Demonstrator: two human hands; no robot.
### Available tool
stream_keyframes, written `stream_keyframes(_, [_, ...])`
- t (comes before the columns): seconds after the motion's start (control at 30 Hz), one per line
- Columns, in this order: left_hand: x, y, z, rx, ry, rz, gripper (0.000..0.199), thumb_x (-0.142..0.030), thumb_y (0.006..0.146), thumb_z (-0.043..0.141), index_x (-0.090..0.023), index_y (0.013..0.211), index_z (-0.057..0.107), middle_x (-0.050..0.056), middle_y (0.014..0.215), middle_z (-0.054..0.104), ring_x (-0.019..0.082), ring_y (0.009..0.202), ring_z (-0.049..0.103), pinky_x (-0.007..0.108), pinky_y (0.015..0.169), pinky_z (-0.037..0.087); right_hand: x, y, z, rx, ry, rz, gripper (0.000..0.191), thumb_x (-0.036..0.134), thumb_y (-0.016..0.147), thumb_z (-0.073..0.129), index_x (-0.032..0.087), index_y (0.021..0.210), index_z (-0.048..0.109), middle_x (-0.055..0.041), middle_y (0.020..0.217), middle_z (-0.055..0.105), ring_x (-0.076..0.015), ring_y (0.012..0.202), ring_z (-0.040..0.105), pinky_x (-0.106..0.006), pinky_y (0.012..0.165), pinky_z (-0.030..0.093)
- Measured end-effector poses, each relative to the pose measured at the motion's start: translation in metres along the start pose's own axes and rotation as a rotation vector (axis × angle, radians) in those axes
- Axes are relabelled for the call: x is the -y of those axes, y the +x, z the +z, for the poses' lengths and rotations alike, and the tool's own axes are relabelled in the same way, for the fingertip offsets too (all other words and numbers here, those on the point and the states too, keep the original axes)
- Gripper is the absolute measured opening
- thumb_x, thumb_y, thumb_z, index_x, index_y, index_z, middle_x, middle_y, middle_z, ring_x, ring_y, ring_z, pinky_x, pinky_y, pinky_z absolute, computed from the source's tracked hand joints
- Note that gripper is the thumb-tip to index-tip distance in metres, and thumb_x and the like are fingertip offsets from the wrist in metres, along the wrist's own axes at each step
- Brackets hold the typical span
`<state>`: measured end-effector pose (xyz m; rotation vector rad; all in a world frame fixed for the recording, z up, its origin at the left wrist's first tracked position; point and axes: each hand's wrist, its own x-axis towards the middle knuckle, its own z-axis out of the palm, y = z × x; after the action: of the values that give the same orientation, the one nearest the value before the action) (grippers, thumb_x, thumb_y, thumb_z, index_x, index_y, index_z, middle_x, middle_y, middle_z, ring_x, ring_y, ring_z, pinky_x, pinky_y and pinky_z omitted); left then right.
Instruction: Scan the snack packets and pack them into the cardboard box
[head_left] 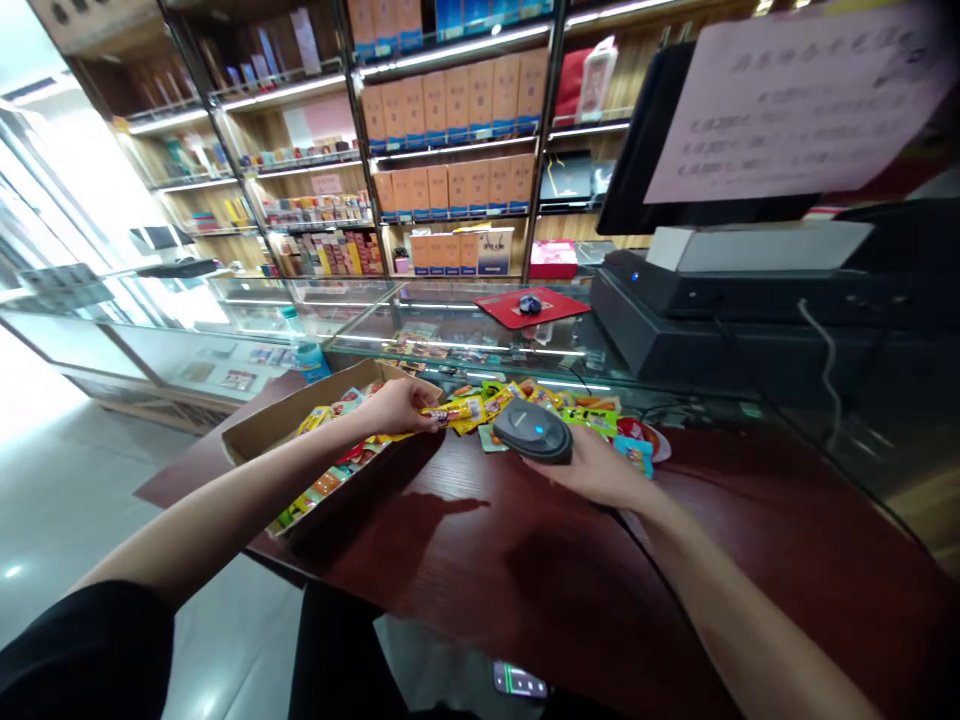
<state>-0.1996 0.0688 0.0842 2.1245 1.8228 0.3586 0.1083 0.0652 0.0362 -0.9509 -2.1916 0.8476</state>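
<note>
Pinched in my left hand (405, 408) is a yellow snack packet (463, 411), held above the right edge of an open cardboard box (352, 495). Colourful small packets (330, 484) fill much of the box. My right hand (592, 466) is wrapped round a dark grey handheld scanner (534, 432), whose head points left toward the yellow packet; a small blue light shows on its top. Behind both hands, more packets (596, 415) lie in a row along the back of the dark red table (450, 540). A black cable runs down from the scanner.
A glass counter (360, 310) stands behind the table, with a red mat (501, 308) and a mouse (530, 304) on it. At the right are a monitor (637, 150) and black equipment (675, 330). A phone (520, 680) shows below the table edge.
</note>
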Motion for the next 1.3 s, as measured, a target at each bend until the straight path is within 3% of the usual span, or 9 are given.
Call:
stream_keyframes(0.23, [0.013,-0.023,-0.013,0.047,0.090,-0.048,0.051,-0.045,0.057,0.078,-0.019,0.100,0.073,0.003,0.085,0.072,0.020,0.078,0.064,0.025,0.064,0.042,0.009,-0.004,0.023,0.085,0.028,-0.013,0.033,0.034,0.079,0.066,0.020,0.109,0.066,-0.0029,0.101,0.073,-0.0253,0.095,0.067,-0.032,0.080,0.053])
stream_keyframes(0.5, [0.011,-0.027,-0.012,0.074,0.023,-0.042,0.041,-0.036,0.057,0.076,-0.020,0.096,0.074,0.002,0.087,0.074,0.019,0.080,0.066,0.023,0.067,0.044,0.011,-0.005,0.024,0.075,0.037,-0.009,0.035,0.033,0.079,0.066,0.019,0.111,0.066,-0.0038,0.103,0.073,-0.0262,0.097,0.067,-0.034,0.082,0.053])
stream_keyframes(0.77, [0.015,-0.030,-0.019,0.057,0.048,-0.075,0.047,-0.041,0.056,0.078,-0.018,0.096,0.073,0.002,0.082,0.071,0.019,0.077,0.063,0.024,0.064,0.043,0.013,-0.005,0.025,0.096,0.070,-0.012,0.039,0.034,0.079,0.067,0.019,0.115,0.064,-0.0043,0.107,0.072,-0.0266,0.100,0.067,-0.036,0.085,0.054])
stream_keyframes(0.9, [0.037,-0.042,-0.033,0.002,0.038,-0.113,0.045,-0.043,0.056,0.077,-0.017,0.094,0.073,0.001,0.077,0.070,0.018,0.074,0.062,0.024,0.062,0.042,0.010,-0.004,0.028,0.103,0.105,0.009,0.043,0.035,0.079,0.069,0.019,0.119,0.063,-0.0054,0.111,0.071,-0.0281,0.102,0.066,-0.037,0.087,0.054])
stream_keyframes(1.13, [0.099,-0.075,-0.067,-0.102,-0.060,-0.207,0.043,-0.051,0.057,0.077,-0.018,0.084,0.075,0.003,0.076,0.072,0.018,0.072,0.064,0.024,0.064,0.044,-0.002,0.000,0.037,0.113,0.148,0.030,0.040,0.034,0.076,0.071,0.018,0.113,0.065,-0.0067,0.112,0.071,-0.0290,0.101,0.067,-0.040,0.089,0.054])
stream_keyframes(1.3, [0.108,-0.079,-0.067,-0.109,-0.104,-0.201,0.043,-0.051,0.055,0.078,-0.019,0.084,0.075,0.004,0.078,0.073,0.017,0.072,0.065,0.024,0.065,0.046,-0.008,0.001,0.034,0.086,0.150,0.029,0.040,0.036,0.075,0.071,0.019,0.112,0.065,-0.0064,0.110,0.072,-0.0291,0.100,0.068,-0.040,0.088,0.055])
